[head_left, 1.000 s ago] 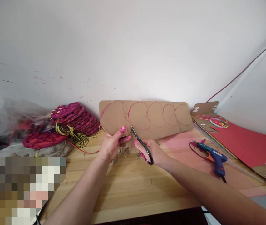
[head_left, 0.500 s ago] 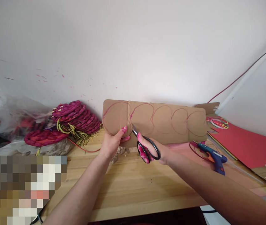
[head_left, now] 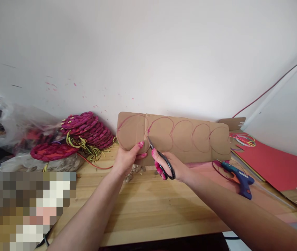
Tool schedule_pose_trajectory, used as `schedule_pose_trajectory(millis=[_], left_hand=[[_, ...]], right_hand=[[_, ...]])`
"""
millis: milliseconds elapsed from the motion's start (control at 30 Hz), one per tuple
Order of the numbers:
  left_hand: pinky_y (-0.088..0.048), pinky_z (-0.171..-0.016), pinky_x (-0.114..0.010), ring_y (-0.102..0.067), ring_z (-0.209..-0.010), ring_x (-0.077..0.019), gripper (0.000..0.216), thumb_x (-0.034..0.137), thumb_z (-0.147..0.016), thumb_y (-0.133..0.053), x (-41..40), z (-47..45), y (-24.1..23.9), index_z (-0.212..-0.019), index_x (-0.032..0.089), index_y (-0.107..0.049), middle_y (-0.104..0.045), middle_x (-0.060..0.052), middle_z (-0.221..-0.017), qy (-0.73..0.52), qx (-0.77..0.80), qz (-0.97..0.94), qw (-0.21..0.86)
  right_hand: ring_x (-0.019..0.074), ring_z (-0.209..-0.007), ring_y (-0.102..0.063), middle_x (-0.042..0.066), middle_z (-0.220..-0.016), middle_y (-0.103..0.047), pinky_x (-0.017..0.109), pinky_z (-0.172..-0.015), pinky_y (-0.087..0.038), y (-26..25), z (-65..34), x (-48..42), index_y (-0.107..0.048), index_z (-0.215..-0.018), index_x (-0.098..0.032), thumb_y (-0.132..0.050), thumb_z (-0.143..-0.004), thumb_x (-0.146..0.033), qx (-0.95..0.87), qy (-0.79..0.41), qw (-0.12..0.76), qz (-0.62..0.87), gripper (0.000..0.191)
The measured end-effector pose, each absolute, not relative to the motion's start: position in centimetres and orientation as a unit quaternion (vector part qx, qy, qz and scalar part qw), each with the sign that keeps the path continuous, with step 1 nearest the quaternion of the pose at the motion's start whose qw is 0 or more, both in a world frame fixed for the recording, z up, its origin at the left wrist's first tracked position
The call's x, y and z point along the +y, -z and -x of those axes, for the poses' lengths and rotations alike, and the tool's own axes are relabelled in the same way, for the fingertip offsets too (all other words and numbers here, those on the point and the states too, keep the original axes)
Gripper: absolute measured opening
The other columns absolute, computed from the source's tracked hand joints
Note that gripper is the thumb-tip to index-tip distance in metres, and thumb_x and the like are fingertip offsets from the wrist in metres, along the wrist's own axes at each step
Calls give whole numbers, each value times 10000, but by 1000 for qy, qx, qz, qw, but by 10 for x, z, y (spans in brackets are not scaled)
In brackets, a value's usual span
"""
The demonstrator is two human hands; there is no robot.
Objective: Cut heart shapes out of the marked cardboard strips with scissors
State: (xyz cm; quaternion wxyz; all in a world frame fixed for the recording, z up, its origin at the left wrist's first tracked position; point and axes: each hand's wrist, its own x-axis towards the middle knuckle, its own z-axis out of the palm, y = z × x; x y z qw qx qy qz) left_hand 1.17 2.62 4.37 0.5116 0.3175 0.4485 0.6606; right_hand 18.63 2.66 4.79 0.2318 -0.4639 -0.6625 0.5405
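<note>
A long brown cardboard strip (head_left: 185,139) with several red-drawn round outlines is held up over the wooden table (head_left: 148,205). My left hand (head_left: 127,158) pinches the strip's lower left part, thumb on the front. My right hand (head_left: 172,165) grips black-handled scissors (head_left: 161,158), whose blades point up into the cardboard's lower edge between the first two outlines. Both hands carry pink stains on the fingertips.
A blue and orange glue gun (head_left: 238,176) lies at the right beside red sheets (head_left: 274,160) and loose rubber bands (head_left: 244,139). Stacked magenta woven mats (head_left: 85,130) with yellow cords sit at the left by a plastic bag (head_left: 12,122). A white wall stands close behind.
The cardboard strip has been lifted and shifted right. The scissor handles opened half a second ago and have now closed, with the blades staying at the cardboard's lower edge.
</note>
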Motion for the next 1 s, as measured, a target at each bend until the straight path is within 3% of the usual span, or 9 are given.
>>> schedule_pose_trajectory(millis=[667, 1000], left_hand=[[-649, -609, -321, -729, -779, -201, 542, 203, -667, -885, 28, -11, -38, -1173, 146, -698, -763, -113, -1089, -660, 429, -318, 528], [-653, -609, -301, -733, -790, -195, 592, 241, -606, -934, 27, -13, -38, -1137, 121, -702, -762, -124, -1099, -655, 412, -317, 548]], right_hand=[[83, -344, -406, -58, -420, -428, 200, -321, -324, -26, -187, 26, -407, -600, -222, -598, -766, -837, -661, -527, 281, 455, 665], [87, -365, -462, -35, -480, -478, 227, -370, -390, -49, -189, 22, -468, -596, -199, -442, -762, -930, -623, -594, 254, 441, 751]])
